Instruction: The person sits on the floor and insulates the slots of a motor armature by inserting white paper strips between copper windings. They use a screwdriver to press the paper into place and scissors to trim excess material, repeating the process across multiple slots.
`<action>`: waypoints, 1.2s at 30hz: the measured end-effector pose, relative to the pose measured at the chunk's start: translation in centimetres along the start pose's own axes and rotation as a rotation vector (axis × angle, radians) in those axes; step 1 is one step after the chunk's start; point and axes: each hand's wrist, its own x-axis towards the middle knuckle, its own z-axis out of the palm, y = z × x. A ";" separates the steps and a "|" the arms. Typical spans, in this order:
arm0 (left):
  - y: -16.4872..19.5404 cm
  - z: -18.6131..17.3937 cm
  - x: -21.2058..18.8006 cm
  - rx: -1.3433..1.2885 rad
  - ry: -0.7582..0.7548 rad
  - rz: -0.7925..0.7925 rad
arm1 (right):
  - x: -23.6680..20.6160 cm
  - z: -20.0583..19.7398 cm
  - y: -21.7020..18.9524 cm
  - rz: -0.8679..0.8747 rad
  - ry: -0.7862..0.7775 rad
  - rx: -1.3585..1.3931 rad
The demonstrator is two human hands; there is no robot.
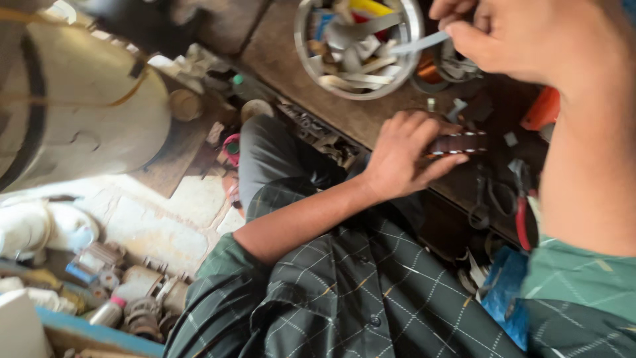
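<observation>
- Fingers (424, 129) of the left hand (401, 159) curled around a dark brown strap (460, 142) with pale stitching, held low over the table (371, 122).
- Right hand (523, 36) raised, fingertips pinching a thin pale strip (417, 45) above the round metal bowl (301, 46) of scraps.
- Red-handled pliers (523, 212) lying on the table, right of the strap.

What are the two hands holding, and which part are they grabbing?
The left hand grips a dark cylinder-shaped part by its near end, against the workbench. The right hand pinches one end of a thin flat metal strip between fingertips, above a metal bowl.
</observation>
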 end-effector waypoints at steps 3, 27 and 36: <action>0.3 -0.1 0.3 -0.032 -0.015 0.026 | -5.6 -1.6 -0.2 0.208 0.101 0.023; -0.1 1.1 -3.1 -0.105 -0.040 -0.070 | -26.1 16.0 2.4 0.764 0.846 0.699; -2.0 1.8 -7.7 -0.328 0.094 -0.113 | -22.3 12.2 1.3 0.432 0.496 -0.035</action>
